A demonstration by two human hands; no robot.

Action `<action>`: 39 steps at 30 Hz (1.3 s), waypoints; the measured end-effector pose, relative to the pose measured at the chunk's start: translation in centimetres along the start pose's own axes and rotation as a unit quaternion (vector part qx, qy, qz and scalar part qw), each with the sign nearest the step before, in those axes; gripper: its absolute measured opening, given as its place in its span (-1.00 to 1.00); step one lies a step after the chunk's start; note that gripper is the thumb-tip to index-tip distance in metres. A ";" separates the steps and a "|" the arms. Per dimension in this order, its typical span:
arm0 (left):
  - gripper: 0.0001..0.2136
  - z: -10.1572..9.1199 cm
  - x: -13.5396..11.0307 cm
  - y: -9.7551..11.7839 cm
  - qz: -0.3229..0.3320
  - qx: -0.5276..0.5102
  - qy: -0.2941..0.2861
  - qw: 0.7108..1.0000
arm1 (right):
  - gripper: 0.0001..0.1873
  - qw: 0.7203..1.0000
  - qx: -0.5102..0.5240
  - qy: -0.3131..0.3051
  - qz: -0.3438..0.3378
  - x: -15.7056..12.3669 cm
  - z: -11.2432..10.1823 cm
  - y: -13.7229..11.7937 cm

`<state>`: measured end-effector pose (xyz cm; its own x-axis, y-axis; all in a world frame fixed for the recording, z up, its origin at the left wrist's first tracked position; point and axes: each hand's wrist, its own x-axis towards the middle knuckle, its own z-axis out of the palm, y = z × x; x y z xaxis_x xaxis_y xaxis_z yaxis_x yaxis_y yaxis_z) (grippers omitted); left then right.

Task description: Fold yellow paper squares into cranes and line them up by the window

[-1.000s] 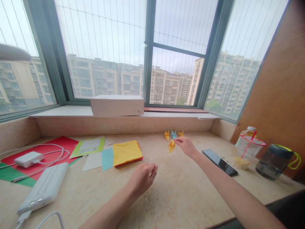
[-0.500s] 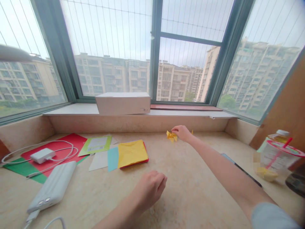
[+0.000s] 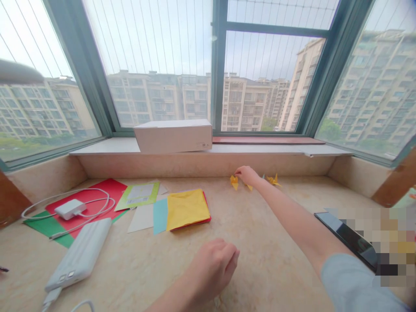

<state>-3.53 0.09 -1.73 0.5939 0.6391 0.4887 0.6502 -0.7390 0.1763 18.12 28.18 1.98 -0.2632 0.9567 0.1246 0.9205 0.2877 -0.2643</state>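
Note:
My right hand [image 3: 248, 175] reaches to the far edge of the marble table [image 3: 269, 242], below the window ledge. Its fingers are pinched together at the top of a small yellow paper crane [image 3: 234, 181]. Another folded yellow crane [image 3: 273, 180] stands just to the right, and a bit of blue paper shows behind my wrist. My left hand [image 3: 212, 268] rests low near the front edge, loosely curled, with nothing visible in it. A stack of coloured paper squares [image 3: 187, 209], yellow on top, lies between the two hands.
A white box [image 3: 173, 135] sits on the window ledge. At left are a white power bank [image 3: 79, 255], a charger with cable [image 3: 69, 209] on red and green sheets, and a green leaflet [image 3: 139, 195]. A black phone [image 3: 349, 239] lies at right.
My right hand carried the yellow crane forward and down to the row of cranes by the ledge. My left hand stayed curled near the front. My view shifted to the left.

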 end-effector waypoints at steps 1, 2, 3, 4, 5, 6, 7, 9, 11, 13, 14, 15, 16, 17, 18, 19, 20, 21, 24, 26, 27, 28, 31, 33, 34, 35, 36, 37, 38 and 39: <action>-0.73 0.0 0.0 0.0 0.000 -0.001 -0.002 1.000 | -0.69 1.000 -0.001 -0.001 -0.001 0.0 0.1 0.1; -0.73 0.0 0.0 0.0 0.000 -0.003 -0.004 1.000 | -0.69 1.000 -0.002 -0.001 -0.002 0.0 0.2 0.2; -0.72 -0.1 0.0 0.0 0.000 -0.004 -0.005 1.000 | -0.69 1.000 -0.004 -0.001 -0.003 0.0 0.3 0.3; -0.72 -0.1 0.0 0.0 -0.001 -0.005 -0.006 1.000 | -0.70 1.000 -0.005 -0.001 -0.003 -0.1 0.3 0.4; -0.72 -0.1 0.0 -0.1 -0.001 -0.007 -0.008 1.000 | -0.73 1.000 -0.006 0.001 -0.004 -0.1 0.3 0.4; -0.72 -0.2 0.0 0.0 -0.001 -0.008 -0.009 1.000 | -0.78 1.000 -0.008 0.004 -0.003 -0.2 0.3 0.5; -0.72 -0.2 -0.1 0.0 -0.002 -0.009 -0.010 1.000 | -0.81 1.000 -0.009 0.009 -0.004 -0.2 0.3 0.5; -0.72 -0.2 -0.1 0.0 -0.003 -0.012 -0.011 1.000 | -0.81 1.000 -0.013 0.019 -0.006 -0.4 0.1 0.6; -0.71 -0.3 -0.1 0.1 -0.003 -0.015 -0.012 1.000 | -0.79 0.999 -0.016 0.027 -0.010 -0.4 -0.1 0.7; -0.72 -0.4 0.0 0.1 -0.001 -0.017 -0.014 1.000 | -0.79 0.999 -0.019 0.031 -0.013 -0.4 -0.3 0.8; -0.72 -0.4 0.0 0.2 0.000 -0.017 -0.015 1.000 | -0.78 0.999 -0.020 0.031 -0.013 -0.3 -0.4 0.9; -0.72 -0.5 0.1 0.2 0.001 -0.016 -0.015 1.000 | -0.79 0.999 -0.022 0.031 -0.014 -0.2 -0.5 0.9; -0.71 -0.5 0.1 0.2 0.002 -0.016 -0.015 1.000 | -0.79 0.999 -0.023 0.030 -0.015 -0.2 -0.5 0.9; -0.71 -0.5 0.1 0.2 0.002 -0.015 -0.014 1.000 | -0.79 0.999 -0.024 0.028 -0.016 -0.1 -0.5 0.9; -0.70 -0.6 0.2 0.1 0.003 -0.014 -0.012 1.000 | -0.79 0.999 -0.025 0.027 -0.016 0.0 -0.5 0.9; -0.70 -0.6 0.2 0.1 0.004 -0.013 -0.009 1.000 | -0.79 0.999 -0.026 0.026 -0.017 0.0 -0.5 0.9; -0.70 -0.6 0.2 0.1 0.004 -0.013 -0.007 1.000 | -0.79 0.999 -0.028 0.024 -0.018 0.0 -0.5 0.8; -0.70 -0.6 0.2 0.1 0.005 -0.013 -0.005 1.000 | -0.79 0.999 -0.029 0.023 -0.020 0.0 -0.5 0.8; -0.71 -0.6 0.2 0.1 0.009 -0.014 -0.002 1.000 | -0.77 0.999 -0.034 0.021 -0.022 0.0 -0.6 0.6; -0.71 -0.7 0.2 0.1 0.011 -0.013 -0.001 1.000 | -0.76 0.999 -0.038 0.021 -0.023 -0.1 -0.7 0.4; -0.71 -0.7 0.2 0.1 0.012 -0.012 0.000 1.000 | -0.76 0.999 -0.041 0.020 -0.024 -0.1 -0.7 0.4; -0.71 -0.7 0.2 0.1 0.013 -0.012 0.000 1.000 | -0.76 0.999 -0.043 0.020 -0.024 -0.1 -0.8 0.4; -0.70 -0.7 0.2 0.1 0.015 -0.011 0.001 1.000 | -0.77 0.998 -0.050 0.019 -0.024 -0.2 -0.9 0.4; -0.70 -0.6 0.2 0.1 0.014 -0.010 0.000 1.000 | -0.77 0.998 -0.055 0.018 -0.024 -0.3 -0.9 0.4; -0.70 -0.6 0.2 0.1 0.014 -0.011 -0.001 1.000 | -0.76 0.998 -0.058 0.017 -0.026 -0.4 -1.0 0.4; -0.70 -0.6 0.1 0.1 0.015 -0.012 -0.003 1.000 | -0.76 0.998 -0.061 0.017 -0.027 -0.4 -1.0 0.4; -0.71 -0.6 0.1 0.1 0.014 -0.013 -0.004 1.000 | -0.76 0.997 -0.064 0.016 -0.028 -0.5 -1.0 0.4; -0.71 -0.7 0.1 0.1 0.014 -0.014 -0.004 1.000 | -0.76 0.997 -0.068 0.015 -0.029 -0.6 -1.1 0.4; -0.71 -0.7 0.1 0.1 0.013 -0.014 -0.003 1.000 | -0.76 0.997 -0.071 0.013 -0.030 -0.7 -1.2 0.4; -0.70 -0.7 0.1 0.1 0.013 -0.013 -0.001 1.000 | -0.76 0.997 -0.074 0.012 -0.031 -0.8 -1.2 0.3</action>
<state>-3.66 -0.06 -1.07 0.6114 0.6206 0.4911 0.6223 -0.7603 0.1861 18.96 27.46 2.99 -0.3157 0.9354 0.1594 0.9356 0.3348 -0.1120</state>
